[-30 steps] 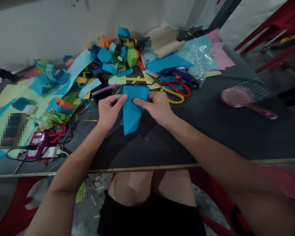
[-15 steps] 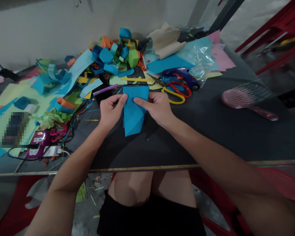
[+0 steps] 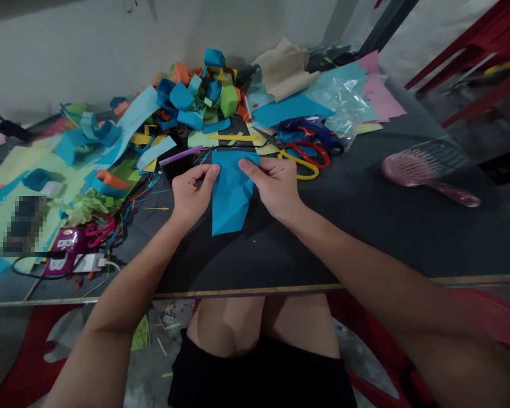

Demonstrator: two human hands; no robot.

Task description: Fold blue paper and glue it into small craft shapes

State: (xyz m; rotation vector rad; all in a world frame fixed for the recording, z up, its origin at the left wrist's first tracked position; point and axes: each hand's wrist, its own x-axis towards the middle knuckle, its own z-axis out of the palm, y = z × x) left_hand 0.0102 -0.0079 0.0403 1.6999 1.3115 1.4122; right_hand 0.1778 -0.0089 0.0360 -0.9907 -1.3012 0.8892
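A folded piece of blue paper [image 3: 229, 198] hangs between my two hands above the dark table, its lower end tapering on the right side. My left hand [image 3: 194, 190] pinches its upper left edge between thumb and fingers. With the thumb on the front face, my right hand [image 3: 277, 184] grips the upper right corner; the fingers behind the paper are partly hidden. Just beyond the paper lie a purple pen [image 3: 181, 156] and scissors with red and yellow handles [image 3: 308, 161].
Folded paper pieces [image 3: 191, 102] are heaped at the back. A glue gun [image 3: 318, 133] lies behind the scissors, a pink hairbrush [image 3: 412, 170] at right. Paper sheets [image 3: 12, 164], a purple device [image 3: 66, 246] and a white charger [image 3: 89, 262] occupy the left side.
My right thumb has shifted slightly right along the top of the paper, and the right hand has moved a little outward. The paper's lower end has shifted slightly left.
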